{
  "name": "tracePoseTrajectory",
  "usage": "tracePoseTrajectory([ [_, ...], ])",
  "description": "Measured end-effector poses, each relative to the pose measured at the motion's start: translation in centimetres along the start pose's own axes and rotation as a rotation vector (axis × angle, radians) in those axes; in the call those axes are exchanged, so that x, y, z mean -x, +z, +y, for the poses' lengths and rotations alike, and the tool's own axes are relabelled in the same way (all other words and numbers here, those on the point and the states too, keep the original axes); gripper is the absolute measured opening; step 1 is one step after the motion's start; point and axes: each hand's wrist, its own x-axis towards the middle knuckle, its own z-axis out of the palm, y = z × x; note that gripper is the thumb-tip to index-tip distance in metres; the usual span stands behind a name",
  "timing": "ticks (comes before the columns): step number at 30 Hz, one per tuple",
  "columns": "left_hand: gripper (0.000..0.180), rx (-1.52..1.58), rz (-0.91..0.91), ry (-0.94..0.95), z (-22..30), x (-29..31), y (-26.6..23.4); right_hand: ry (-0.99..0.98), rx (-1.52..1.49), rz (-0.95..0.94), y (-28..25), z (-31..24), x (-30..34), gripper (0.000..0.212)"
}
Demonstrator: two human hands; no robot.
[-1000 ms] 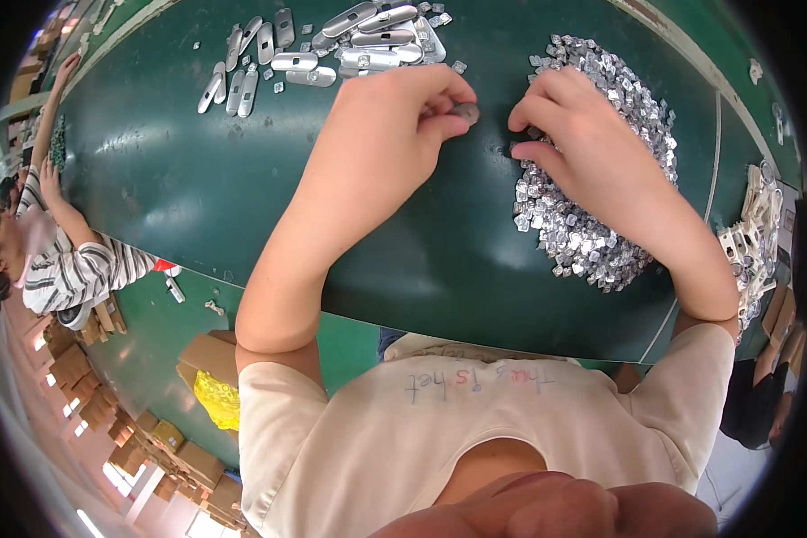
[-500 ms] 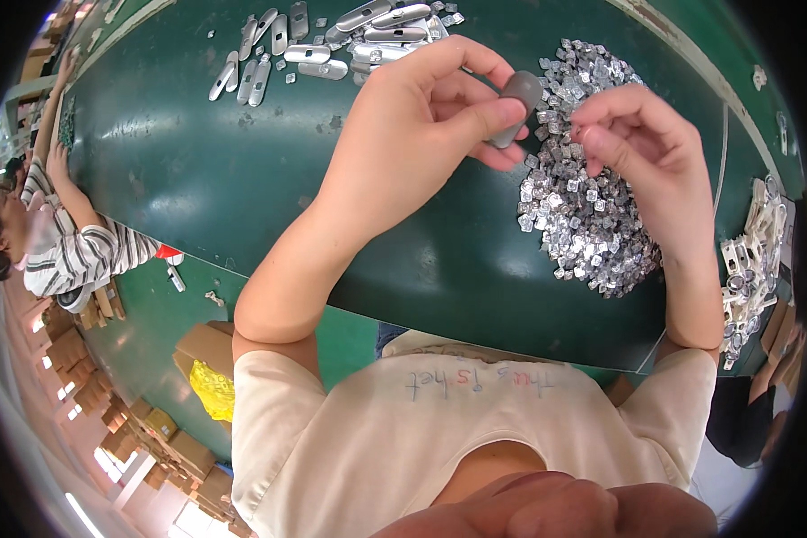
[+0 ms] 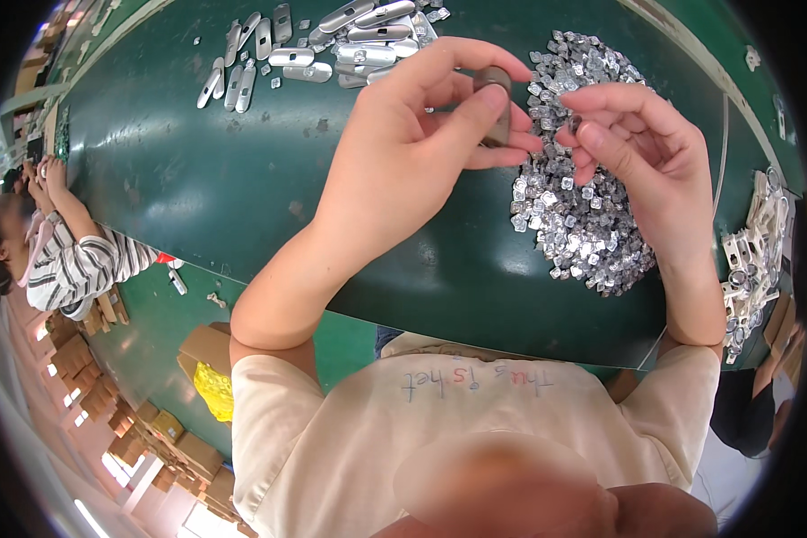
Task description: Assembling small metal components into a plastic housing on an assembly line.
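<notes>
My left hand (image 3: 408,134) is closed around a rounded, elongated grey metal plate (image 3: 495,117), the thumb pressed on its face and the fingers behind it. To its right, my right hand (image 3: 646,148) pinches a small dark metal piece (image 3: 575,123) between thumb and fingertips. The two hands are apart, both above the table. Under and beside the right hand spreads a heap of small square silver metal pieces (image 3: 583,224). Beyond the left hand lie several oblong silver plates (image 3: 307,72), some with a slot in the middle, partly hidden by that hand.
The dark green table (image 3: 215,170) curves across the view. White parts with metal rings (image 3: 749,269) are piled at the right. At the far left sits a person in a striped top (image 3: 90,264). An open carton with a yellow bag (image 3: 213,392) stands on the floor.
The plate in my left hand has turned more upright and shifted slightly left. My right fingertips have moved a little left, and the small piece between them now shows. The other person's hands have moved.
</notes>
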Motion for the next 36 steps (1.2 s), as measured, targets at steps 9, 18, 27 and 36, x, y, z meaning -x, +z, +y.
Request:
tracePoseTrajectory([
  [9, 0.016, -0.384, 0.081, 0.276, -1.1, -0.1, -0.3, -0.011, -0.027, -0.052, -0.2, 0.3, 0.3, 0.014],
  [18, 0.018, 0.038, 0.022, 0.185, -1.3, 0.5, 1.2, -0.310, 0.171, -0.066, 0.0, 1.4, 0.3, 0.017],
  [27, 0.027, -0.068, -0.016, 0.291, -2.0, 0.7, 1.9, -0.011, -0.240, 0.027, 1.0, 0.5, 0.6, 0.018],
  [36, 0.026, -0.027, 0.111, 0.157, -1.8, -0.3, 1.2, -0.027, 0.224, -0.005, -3.8, -0.8, -3.4, 0.031],
])
